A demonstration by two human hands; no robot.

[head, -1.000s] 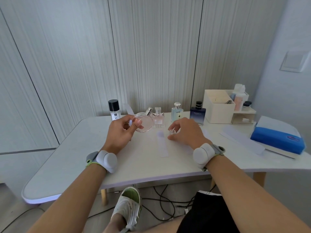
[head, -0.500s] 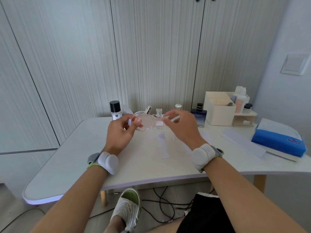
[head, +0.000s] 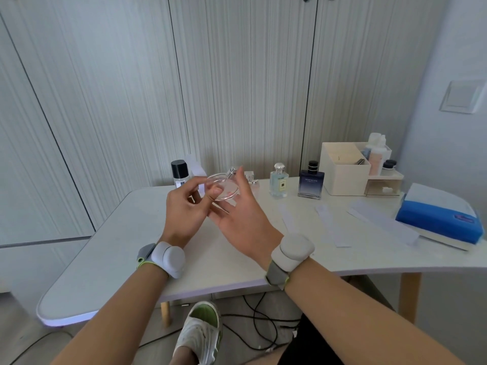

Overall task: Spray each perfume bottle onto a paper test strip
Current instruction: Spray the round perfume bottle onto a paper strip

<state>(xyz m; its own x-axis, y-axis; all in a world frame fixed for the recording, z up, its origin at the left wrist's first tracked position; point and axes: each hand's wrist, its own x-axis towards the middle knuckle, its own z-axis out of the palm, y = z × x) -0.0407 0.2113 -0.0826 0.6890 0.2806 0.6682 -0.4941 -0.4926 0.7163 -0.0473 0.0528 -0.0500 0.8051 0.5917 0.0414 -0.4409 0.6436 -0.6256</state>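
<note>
The white table [head: 118, 259] carries everything. At its right edge lies a blue tissue box [head: 440, 222], and in the far right corner stands a cream organiser [head: 345, 167] with small containers in its compartments.

Both hands are raised over the middle of the table, towards the far edge. The left hand [head: 184, 209] grips the round pink perfume bottle [head: 224, 188], thumb on its near face and fingers curled round its side (the silver sprayer tilts up to the right). The right hand [head: 242, 219] is spread flat with straight fingers, palm turned towards the bottle, just beside it and holding nothing; whether it touches the glass cannot be told.

Along the far edge stand a black-capped bottle [head: 180, 172], a small pink bottle [head: 253, 180] partly hidden behind the right fingers, a pale blue bottle [head: 279, 180] and a dark blue bottle [head: 311, 183].

Three paper test strips [head: 332, 227] lie flat between the bottles and the tissue box.
</note>
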